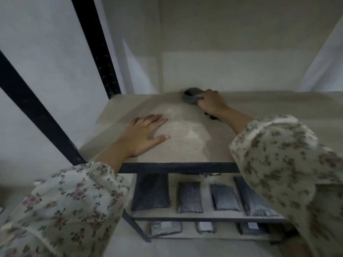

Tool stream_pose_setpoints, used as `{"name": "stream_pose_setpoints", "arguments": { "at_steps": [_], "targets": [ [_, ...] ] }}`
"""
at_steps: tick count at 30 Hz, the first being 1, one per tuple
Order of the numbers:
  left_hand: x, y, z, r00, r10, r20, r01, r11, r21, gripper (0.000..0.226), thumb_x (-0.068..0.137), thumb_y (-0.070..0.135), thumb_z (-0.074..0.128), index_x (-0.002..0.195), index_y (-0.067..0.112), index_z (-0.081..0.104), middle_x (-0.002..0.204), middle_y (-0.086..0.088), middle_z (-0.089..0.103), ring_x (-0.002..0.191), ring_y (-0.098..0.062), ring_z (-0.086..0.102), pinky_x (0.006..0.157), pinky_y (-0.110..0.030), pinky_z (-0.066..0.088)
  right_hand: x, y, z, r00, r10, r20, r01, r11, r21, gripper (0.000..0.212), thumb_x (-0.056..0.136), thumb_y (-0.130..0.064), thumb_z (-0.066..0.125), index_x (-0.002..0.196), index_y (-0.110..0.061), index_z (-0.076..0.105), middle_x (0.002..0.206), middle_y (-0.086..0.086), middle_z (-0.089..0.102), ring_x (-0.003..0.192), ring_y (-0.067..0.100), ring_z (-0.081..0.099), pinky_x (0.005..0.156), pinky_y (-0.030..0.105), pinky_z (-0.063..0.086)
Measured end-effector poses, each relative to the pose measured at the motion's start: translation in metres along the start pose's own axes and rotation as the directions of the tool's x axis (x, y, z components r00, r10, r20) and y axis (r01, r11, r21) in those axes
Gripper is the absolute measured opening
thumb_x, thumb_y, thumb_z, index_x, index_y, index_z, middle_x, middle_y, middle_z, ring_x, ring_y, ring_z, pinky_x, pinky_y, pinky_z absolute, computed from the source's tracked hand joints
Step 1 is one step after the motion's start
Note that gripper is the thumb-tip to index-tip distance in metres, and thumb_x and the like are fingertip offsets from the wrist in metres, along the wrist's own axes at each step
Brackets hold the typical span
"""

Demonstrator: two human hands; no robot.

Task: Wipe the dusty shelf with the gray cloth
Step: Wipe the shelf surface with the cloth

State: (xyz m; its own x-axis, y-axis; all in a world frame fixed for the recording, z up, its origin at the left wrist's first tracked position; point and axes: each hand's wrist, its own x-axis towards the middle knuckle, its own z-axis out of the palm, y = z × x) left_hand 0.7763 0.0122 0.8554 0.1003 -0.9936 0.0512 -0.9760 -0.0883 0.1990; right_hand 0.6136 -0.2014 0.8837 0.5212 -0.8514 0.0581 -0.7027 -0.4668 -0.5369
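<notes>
The dusty beige shelf (118, 115) fills the middle of the view, with pale dust streaks down its centre. My right hand (211, 103) grips the bunched gray cloth (192, 95) and presses it on the shelf at the back edge, close to the wall. My left hand (146, 134) lies flat on the shelf near the front left, fingers spread, holding nothing. Both arms wear floral sleeves.
Black metal uprights (96, 45) frame the shelf on the left, and a black front rail (176, 167) runs along its edge. Lower shelves hold several dark flat packets (189, 196). A pale wall stands behind the shelf.
</notes>
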Motion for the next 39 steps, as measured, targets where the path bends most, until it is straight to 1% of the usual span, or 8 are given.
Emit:
{"name": "stream_pose_setpoints", "arguments": {
  "at_steps": [4,8,12,15,18,22,26,39],
  "targets": [
    [0.0,0.002,-0.001,1.0,-0.007,0.003,0.007,1.0,-0.012,0.083,0.074,0.077,0.014,0.148,0.038,0.016,0.157,0.015,0.013,0.144,-0.006,0.007,0.118,-0.036,0.005,-0.022,-0.02,0.018,0.984,-0.17,0.048,0.171,0.985,-0.004,0.039,0.086,-0.024,0.039,0.114,-0.015,0.064,0.117,0.01,0.057,0.103,0.03,0.054,0.076,0.027,0.039],
    [0.001,0.001,-0.002,1.0,-0.018,-0.003,0.018,1.0,-0.009,0.08,0.076,0.078,0.015,0.147,0.041,0.015,0.157,0.017,0.012,0.144,-0.006,0.008,0.119,-0.038,0.007,-0.006,-0.02,0.0,0.966,-0.233,0.109,0.211,0.961,0.18,0.038,0.081,-0.013,0.049,0.11,-0.026,0.068,0.102,0.002,0.069,0.086,0.025,0.066,0.074,0.035,0.053],
    [0.001,0.0,-0.002,1.0,-0.02,0.0,0.02,1.0,-0.001,0.079,0.077,0.078,0.016,0.147,0.041,0.014,0.157,0.017,0.012,0.144,-0.006,0.008,0.119,-0.04,0.008,0.03,-0.016,-0.005,0.974,-0.201,0.103,0.194,0.979,0.068,0.043,0.083,-0.016,0.042,0.112,-0.036,0.065,0.106,0.007,0.069,0.072,0.027,0.067,0.062,0.035,0.058],
    [0.001,0.001,-0.002,0.999,-0.032,0.011,0.032,0.999,-0.001,0.08,0.076,0.078,0.016,0.147,0.041,0.013,0.157,0.017,0.012,0.144,-0.005,0.007,0.119,-0.04,0.008,0.028,-0.012,0.007,0.952,-0.29,0.093,0.29,0.957,0.019,0.041,0.082,-0.017,0.043,0.112,-0.033,0.066,0.122,0.005,0.062,0.092,0.025,0.063,0.072,0.024,0.046],
    [0.0,0.001,-0.002,0.999,-0.037,-0.001,0.037,0.999,-0.001,0.083,0.076,0.078,0.017,0.148,0.038,0.014,0.157,0.017,0.013,0.144,-0.005,0.009,0.119,-0.039,0.009,0.0,-0.008,0.01,0.884,-0.436,0.166,0.425,0.9,0.101,0.041,0.08,-0.006,0.049,0.11,-0.026,0.069,0.106,-0.004,0.061,0.101,0.017,0.057,0.08,0.021,0.038],
    [0.002,0.002,-0.002,0.999,-0.048,-0.009,0.048,0.999,-0.02,0.086,0.075,0.079,0.018,0.149,0.036,0.015,0.156,0.016,0.015,0.143,-0.005,0.01,0.119,-0.039,0.01,-0.01,-0.009,-0.01,0.864,-0.41,0.293,0.316,0.893,0.32,0.042,0.077,0.006,0.05,0.108,-0.014,0.069,0.105,0.003,0.065,0.101,0.016,0.057,0.086,0.024,0.042],
    [0.0,0.002,-0.004,0.999,-0.036,-0.009,0.036,0.999,-0.027,0.086,0.074,0.08,0.017,0.149,0.036,0.015,0.156,0.018,0.014,0.143,-0.004,0.01,0.119,-0.04,0.01,0.02,-0.02,-0.008,0.95,-0.26,0.174,0.22,0.95,0.221,0.043,0.077,-0.005,0.05,0.111,-0.025,0.067,0.112,-0.006,0.063,0.099,0.015,0.059,0.084,0.024,0.047],
    [-0.012,0.016,-0.008,0.999,-0.021,0.042,0.021,1.0,0.006,0.097,0.071,0.083,0.016,0.15,0.027,0.014,0.158,0.007,0.014,0.144,-0.011,0.012,0.118,-0.036,0.008,-0.068,-0.011,0.006,0.914,-0.36,0.187,0.306,0.914,0.265,0.036,0.083,-0.006,0.05,0.107,-0.024,0.07,0.103,-0.016,0.06,0.102,0.01,0.05,0.084,0.022,0.038]
  ]
}}
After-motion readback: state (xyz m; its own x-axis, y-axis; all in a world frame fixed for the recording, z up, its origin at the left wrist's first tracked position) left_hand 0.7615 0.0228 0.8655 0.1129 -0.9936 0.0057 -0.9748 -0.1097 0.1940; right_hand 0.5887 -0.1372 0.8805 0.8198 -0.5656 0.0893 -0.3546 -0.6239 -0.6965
